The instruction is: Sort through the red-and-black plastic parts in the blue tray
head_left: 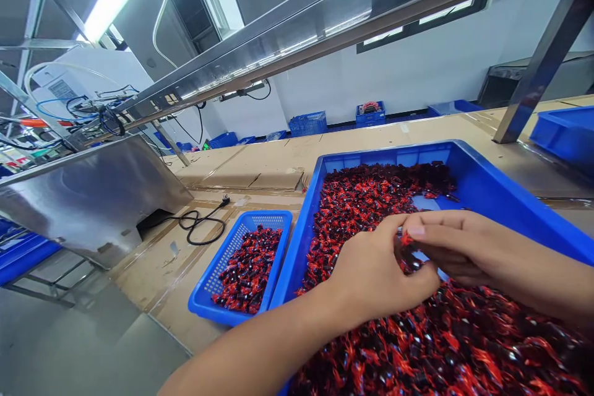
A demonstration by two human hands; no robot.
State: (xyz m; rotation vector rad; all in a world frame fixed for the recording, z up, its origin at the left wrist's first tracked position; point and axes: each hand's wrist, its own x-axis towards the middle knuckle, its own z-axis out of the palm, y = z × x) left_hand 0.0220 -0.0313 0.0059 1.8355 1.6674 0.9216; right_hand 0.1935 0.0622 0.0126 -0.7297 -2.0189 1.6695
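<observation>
Fingers of the right hand (448,241) closed to a pinch at a small red piece (406,239), left hand (371,263) curved beside it, its grip unclear, both above a large blue bin (503,195) of red-and-black pieces (366,198), smaller blue basket (220,314) similarly filled alongside, cardboard-covered tabletop (171,284) beneath

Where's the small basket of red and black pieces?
In the head view, the small basket sits left of the big blue bin, on the cardboard-covered bench.

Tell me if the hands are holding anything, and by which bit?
A small piece with red, wispy strands, seemingly pinched by those strands in the fingers of the right hand. Whether the left hand grips it too is unclear.
</observation>
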